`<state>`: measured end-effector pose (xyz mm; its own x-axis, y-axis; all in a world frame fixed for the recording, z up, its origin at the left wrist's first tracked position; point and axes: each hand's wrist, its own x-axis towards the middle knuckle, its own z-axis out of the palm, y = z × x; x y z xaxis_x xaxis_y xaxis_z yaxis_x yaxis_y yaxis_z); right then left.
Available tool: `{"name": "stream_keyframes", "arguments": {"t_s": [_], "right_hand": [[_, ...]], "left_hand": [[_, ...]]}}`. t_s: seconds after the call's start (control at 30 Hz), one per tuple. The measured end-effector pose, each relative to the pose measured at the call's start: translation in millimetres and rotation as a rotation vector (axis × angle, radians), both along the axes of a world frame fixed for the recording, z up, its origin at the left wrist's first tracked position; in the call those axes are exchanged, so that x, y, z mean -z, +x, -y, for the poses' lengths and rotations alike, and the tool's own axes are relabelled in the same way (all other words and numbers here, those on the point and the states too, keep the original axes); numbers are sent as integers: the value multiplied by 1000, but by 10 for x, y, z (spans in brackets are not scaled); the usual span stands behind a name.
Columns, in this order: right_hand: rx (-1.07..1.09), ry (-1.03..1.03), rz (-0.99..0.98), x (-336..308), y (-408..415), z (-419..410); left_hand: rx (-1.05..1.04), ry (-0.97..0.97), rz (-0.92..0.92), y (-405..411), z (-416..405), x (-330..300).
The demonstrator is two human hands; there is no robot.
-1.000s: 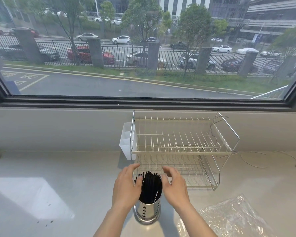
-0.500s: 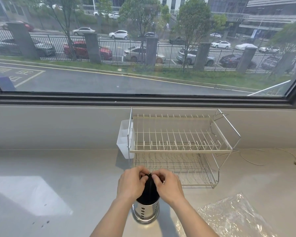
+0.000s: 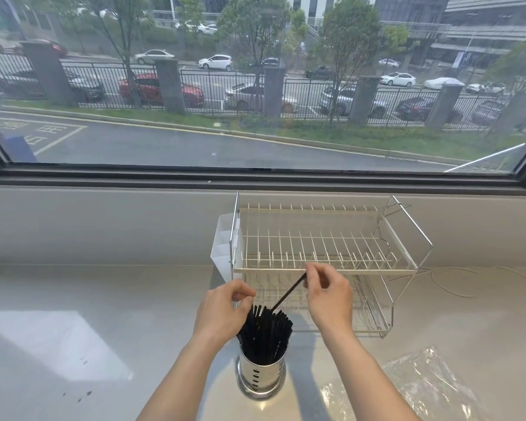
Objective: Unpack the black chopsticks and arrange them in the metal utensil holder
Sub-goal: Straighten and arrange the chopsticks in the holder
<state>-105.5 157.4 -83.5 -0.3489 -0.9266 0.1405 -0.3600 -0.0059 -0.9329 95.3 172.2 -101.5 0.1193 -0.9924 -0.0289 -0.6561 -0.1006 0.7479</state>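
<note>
A round metal utensil holder (image 3: 261,376) stands on the counter close in front of me, packed with several upright black chopsticks (image 3: 266,335). My right hand (image 3: 327,294) pinches the top end of a single black chopstick (image 3: 289,291) that slants up and to the right out of the bunch. My left hand (image 3: 223,309) rests against the left side of the bunch, fingers curled around the chopstick tops.
A two-tier white wire dish rack (image 3: 325,256) stands just behind the holder, with a white plastic cup (image 3: 222,247) on its left end. Crumpled clear plastic wrap (image 3: 419,387) lies at the right front. A thin cord (image 3: 456,281) trails at the right back.
Both hands were cupped together over the bunch's top. Now they have parted, and my right hand has risen to the right, drawing one chopstick up out of the bunch.
</note>
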Motion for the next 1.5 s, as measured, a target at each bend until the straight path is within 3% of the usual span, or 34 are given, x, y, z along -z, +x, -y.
{"name": "stream_keyframes", "arguments": {"t_s": [0.33, 0.5, 0.77, 1.07, 1.3, 1.5], "right_hand": [[78, -48, 59, 15, -104, -29], [41, -21, 40, 64, -49, -81], [-72, 25, -154, 178, 39, -228], [-123, 161, -317, 275, 63, -260], [-224, 268, -411, 364, 170, -282], [-243, 281, -402, 405, 127, -306]], "left_hand": [[51, -44, 189, -15, -129, 144], [225, 8, 189, -142, -21, 95], [215, 68, 333, -327, 130, 89], [155, 41, 239, -146, 134, 54], [348, 120, 301, -229, 116, 92], [376, 93, 406, -357, 127, 107]]}}
